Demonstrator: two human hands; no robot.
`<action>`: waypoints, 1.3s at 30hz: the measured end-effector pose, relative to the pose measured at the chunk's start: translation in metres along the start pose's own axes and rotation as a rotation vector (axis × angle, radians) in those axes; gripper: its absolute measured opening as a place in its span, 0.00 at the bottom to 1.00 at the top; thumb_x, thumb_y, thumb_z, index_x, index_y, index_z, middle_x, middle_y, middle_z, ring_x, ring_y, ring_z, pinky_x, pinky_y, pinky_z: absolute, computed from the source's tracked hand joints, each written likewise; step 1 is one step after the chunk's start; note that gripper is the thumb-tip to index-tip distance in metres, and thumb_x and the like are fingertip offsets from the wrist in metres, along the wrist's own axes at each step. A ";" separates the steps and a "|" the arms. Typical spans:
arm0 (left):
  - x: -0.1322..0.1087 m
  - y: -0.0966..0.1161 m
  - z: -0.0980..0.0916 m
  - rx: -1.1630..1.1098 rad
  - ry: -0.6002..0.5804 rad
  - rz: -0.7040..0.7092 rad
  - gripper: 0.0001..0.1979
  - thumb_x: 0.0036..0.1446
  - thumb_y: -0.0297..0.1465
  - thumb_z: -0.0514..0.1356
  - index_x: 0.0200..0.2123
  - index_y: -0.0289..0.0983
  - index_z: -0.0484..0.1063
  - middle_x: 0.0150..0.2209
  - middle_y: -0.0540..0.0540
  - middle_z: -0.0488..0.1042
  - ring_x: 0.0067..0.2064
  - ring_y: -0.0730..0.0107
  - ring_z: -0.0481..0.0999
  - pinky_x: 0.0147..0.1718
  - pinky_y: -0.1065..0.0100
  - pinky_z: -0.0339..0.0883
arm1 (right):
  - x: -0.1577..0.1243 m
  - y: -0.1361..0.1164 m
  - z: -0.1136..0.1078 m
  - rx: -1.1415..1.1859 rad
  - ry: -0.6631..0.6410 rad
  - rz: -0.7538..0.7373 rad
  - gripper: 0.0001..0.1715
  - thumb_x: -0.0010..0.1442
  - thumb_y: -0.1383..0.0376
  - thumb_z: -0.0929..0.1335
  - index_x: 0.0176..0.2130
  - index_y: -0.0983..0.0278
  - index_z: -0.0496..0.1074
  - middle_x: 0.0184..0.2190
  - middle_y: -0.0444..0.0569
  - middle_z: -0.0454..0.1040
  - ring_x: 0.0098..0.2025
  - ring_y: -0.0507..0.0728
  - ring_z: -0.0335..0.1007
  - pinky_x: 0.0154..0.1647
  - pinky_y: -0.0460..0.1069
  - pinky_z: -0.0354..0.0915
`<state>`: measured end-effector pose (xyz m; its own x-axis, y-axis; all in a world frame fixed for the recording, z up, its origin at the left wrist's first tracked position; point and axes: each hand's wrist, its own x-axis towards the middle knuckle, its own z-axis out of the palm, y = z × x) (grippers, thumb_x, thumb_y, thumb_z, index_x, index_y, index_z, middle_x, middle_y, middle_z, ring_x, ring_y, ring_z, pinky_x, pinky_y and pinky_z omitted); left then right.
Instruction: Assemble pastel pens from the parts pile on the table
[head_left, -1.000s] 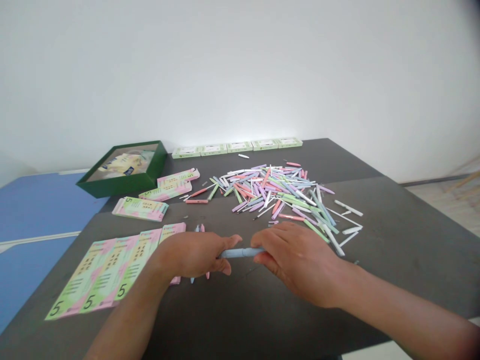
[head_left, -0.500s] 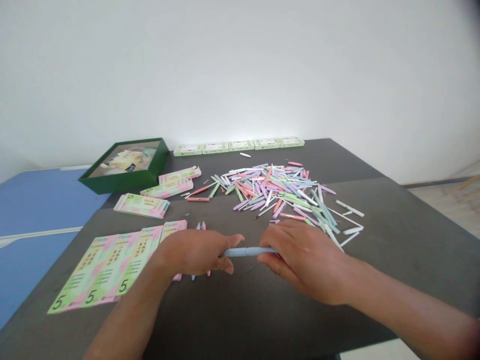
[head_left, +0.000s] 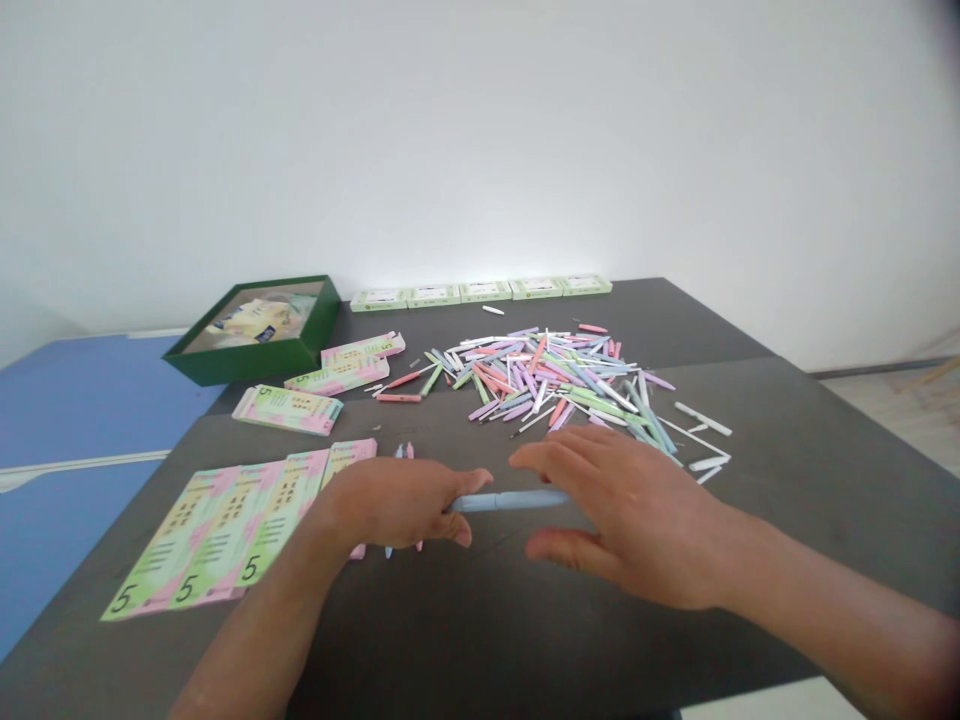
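Note:
My left hand (head_left: 390, 505) is closed around one end of a light blue pen (head_left: 510, 500), which points right just above the dark table (head_left: 825, 480). My right hand (head_left: 622, 510) hovers at the pen's other end with its fingers spread and thumb apart, holding nothing. Behind my hands lies a heap of pastel pen parts (head_left: 555, 380) in pink, green, blue, purple and white. Two short pens (head_left: 403, 455) lie just behind my left hand.
Flat pastel cards marked 5 (head_left: 225, 530) lie side by side at the left front. More packs (head_left: 289, 408) sit behind them beside a green open box (head_left: 255, 328). A row of pale green boxes (head_left: 480, 292) lines the far edge. A blue surface (head_left: 67, 420) adjoins on the left.
My right hand has let go of the blue pen and opened its fingers. My left hand still holds the pen at the same spot.

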<state>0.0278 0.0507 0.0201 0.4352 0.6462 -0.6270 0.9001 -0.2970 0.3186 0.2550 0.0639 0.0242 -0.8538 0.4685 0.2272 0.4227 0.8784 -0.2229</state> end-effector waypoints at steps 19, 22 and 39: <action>0.003 -0.002 0.001 -0.003 -0.036 -0.019 0.27 0.56 0.40 0.53 0.59 0.46 0.54 0.34 0.48 0.78 0.27 0.66 0.75 0.24 0.70 0.65 | 0.002 0.004 0.003 0.000 -0.100 -0.009 0.12 0.62 0.58 0.60 0.32 0.63 0.65 0.30 0.48 0.68 0.33 0.56 0.62 0.35 0.51 0.55; 0.002 -0.001 0.000 0.001 -0.019 -0.004 0.27 0.55 0.41 0.52 0.59 0.46 0.55 0.33 0.49 0.78 0.26 0.66 0.75 0.24 0.69 0.65 | 0.001 0.003 0.001 0.069 -0.069 0.044 0.12 0.59 0.57 0.64 0.39 0.63 0.64 0.32 0.48 0.69 0.35 0.56 0.63 0.34 0.50 0.55; 0.003 -0.001 0.001 -0.015 -0.045 -0.003 0.26 0.55 0.40 0.53 0.57 0.46 0.57 0.34 0.49 0.78 0.26 0.67 0.75 0.21 0.72 0.64 | -0.001 0.003 0.006 -0.005 -0.050 0.002 0.08 0.61 0.61 0.62 0.35 0.64 0.64 0.31 0.49 0.68 0.33 0.55 0.61 0.34 0.49 0.54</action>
<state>0.0278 0.0524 0.0170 0.4334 0.6149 -0.6588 0.9011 -0.2845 0.3273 0.2552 0.0655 0.0176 -0.8670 0.4648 0.1794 0.4255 0.8782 -0.2185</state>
